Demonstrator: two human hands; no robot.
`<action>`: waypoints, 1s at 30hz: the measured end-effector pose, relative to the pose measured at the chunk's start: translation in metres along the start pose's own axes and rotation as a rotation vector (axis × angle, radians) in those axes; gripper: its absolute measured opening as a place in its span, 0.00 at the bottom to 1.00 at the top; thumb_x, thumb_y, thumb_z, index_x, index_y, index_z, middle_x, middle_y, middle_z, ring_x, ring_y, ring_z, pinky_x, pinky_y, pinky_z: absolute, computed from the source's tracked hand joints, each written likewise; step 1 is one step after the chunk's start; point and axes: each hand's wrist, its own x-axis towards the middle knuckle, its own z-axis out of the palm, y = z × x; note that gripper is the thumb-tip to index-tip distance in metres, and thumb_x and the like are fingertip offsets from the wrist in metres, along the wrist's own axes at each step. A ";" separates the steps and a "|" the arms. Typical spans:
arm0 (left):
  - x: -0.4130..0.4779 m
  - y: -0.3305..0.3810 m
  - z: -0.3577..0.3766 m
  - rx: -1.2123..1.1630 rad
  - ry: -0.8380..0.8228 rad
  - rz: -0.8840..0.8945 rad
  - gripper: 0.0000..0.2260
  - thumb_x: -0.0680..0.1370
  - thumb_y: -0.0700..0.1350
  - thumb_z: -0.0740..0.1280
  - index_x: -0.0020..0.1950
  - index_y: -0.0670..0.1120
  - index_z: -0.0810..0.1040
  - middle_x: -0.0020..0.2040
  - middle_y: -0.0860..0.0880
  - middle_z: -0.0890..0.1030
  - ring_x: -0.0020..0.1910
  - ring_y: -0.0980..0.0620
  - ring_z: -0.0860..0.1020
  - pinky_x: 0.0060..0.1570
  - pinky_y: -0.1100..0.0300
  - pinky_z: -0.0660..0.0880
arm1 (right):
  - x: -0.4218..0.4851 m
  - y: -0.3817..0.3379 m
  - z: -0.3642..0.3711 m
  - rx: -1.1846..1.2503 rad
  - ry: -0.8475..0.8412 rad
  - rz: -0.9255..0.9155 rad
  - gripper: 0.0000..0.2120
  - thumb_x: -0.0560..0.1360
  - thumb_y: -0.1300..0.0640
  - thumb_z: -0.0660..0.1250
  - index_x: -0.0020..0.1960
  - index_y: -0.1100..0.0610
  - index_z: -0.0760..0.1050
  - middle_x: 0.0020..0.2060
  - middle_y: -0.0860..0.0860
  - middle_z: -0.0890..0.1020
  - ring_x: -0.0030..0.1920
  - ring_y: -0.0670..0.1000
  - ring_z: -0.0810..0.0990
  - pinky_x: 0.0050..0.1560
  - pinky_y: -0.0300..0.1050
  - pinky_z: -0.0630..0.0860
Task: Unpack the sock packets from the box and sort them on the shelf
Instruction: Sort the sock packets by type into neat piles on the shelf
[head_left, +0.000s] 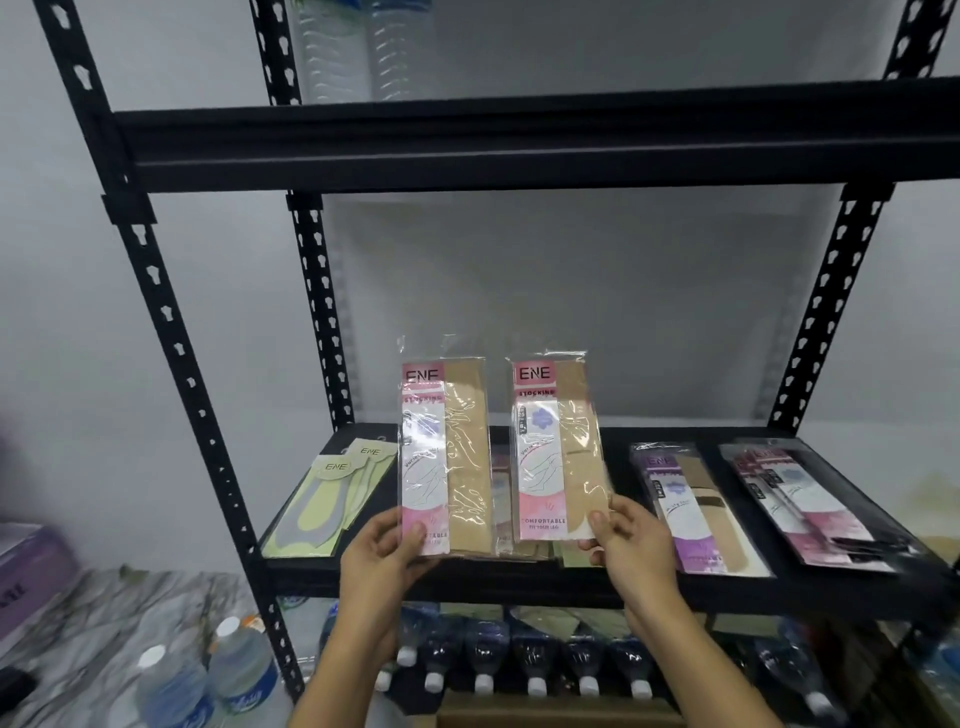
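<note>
Only 1 cam: head-worn, wide-angle, facing fwd n a bit down, shelf (498, 584) close at 12 o'clock.

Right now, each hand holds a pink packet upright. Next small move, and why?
Probably lay the left pink packet and right pink packet flat on the middle pile beneath them: it seems the same beige kind; green packets and purple packet lie apart.
</note>
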 end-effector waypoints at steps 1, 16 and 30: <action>-0.001 0.000 -0.004 -0.001 0.008 0.002 0.11 0.77 0.35 0.68 0.59 0.41 0.75 0.47 0.44 0.86 0.48 0.44 0.85 0.42 0.57 0.82 | 0.001 0.002 0.005 -0.006 0.001 0.011 0.12 0.77 0.63 0.66 0.44 0.45 0.74 0.39 0.48 0.85 0.33 0.47 0.83 0.33 0.40 0.78; -0.002 0.006 -0.051 -0.029 0.090 -0.010 0.11 0.76 0.36 0.68 0.58 0.41 0.75 0.49 0.40 0.86 0.48 0.42 0.85 0.40 0.58 0.82 | 0.032 0.036 0.067 -0.371 0.010 0.179 0.10 0.74 0.59 0.68 0.53 0.63 0.78 0.44 0.57 0.83 0.41 0.58 0.82 0.47 0.52 0.81; 0.000 -0.005 -0.054 0.029 0.072 -0.013 0.15 0.74 0.39 0.71 0.60 0.42 0.74 0.49 0.44 0.86 0.47 0.44 0.85 0.42 0.57 0.82 | 0.029 0.035 0.060 -0.668 0.043 0.040 0.18 0.75 0.49 0.67 0.62 0.56 0.75 0.62 0.56 0.69 0.40 0.54 0.79 0.40 0.42 0.71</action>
